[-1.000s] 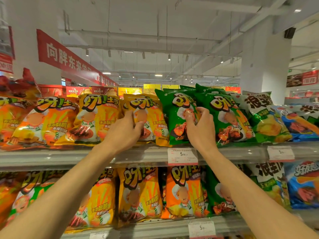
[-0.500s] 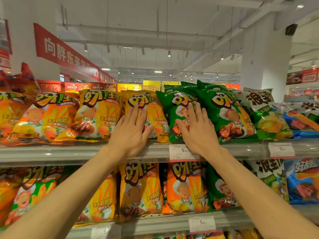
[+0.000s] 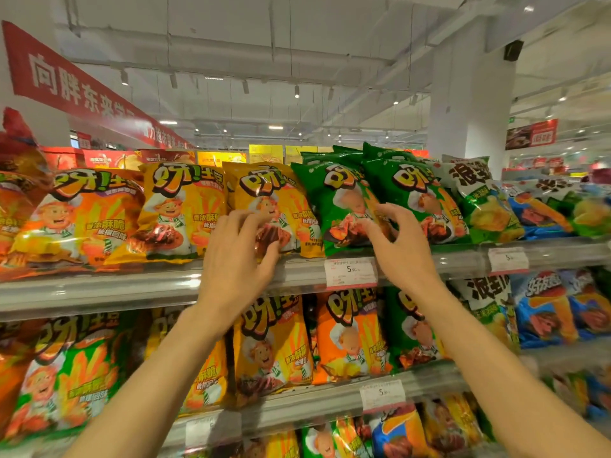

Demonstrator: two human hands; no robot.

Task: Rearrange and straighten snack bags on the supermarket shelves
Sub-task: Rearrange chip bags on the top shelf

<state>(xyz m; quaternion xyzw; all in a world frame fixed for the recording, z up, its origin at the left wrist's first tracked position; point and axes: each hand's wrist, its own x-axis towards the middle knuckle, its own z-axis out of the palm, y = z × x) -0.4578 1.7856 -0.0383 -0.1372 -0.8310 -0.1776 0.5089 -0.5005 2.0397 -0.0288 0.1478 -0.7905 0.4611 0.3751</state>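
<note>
Head view shows my left hand [image 3: 236, 259] with its grip slack, fingers loosely bent and spread over the lower front of the yellow bag [image 3: 264, 206], the fingertips near its bottom edge but curled round nothing. My right hand [image 3: 401, 246] is the same: fingers apart and half bent, thumb out, hovering just in front of the green bag [image 3: 340, 206], grip open, and I cannot tell whether any fingertip touches the foil. Half a second ago both palms lay flat against these two bags, pressing them back; a second ago the right fingers were pinching the green bag's front. Now both hands have lifted away, so I judge the push on this pair is done and they are being left to stand. Both bags sit upright on the top shelf [image 3: 99, 292], side by side, the yellow one's edge meeting the green one's. To the left stand another yellow bag [image 3: 178, 209] and an orange bag [image 3: 86, 219] that leans; to the right a second green bag [image 3: 420, 200] overlaps its neighbour. A price tag [image 3: 351, 271] hangs on the shelf rail between my wrists. Those leaning bags look like the next to square up.
</note>
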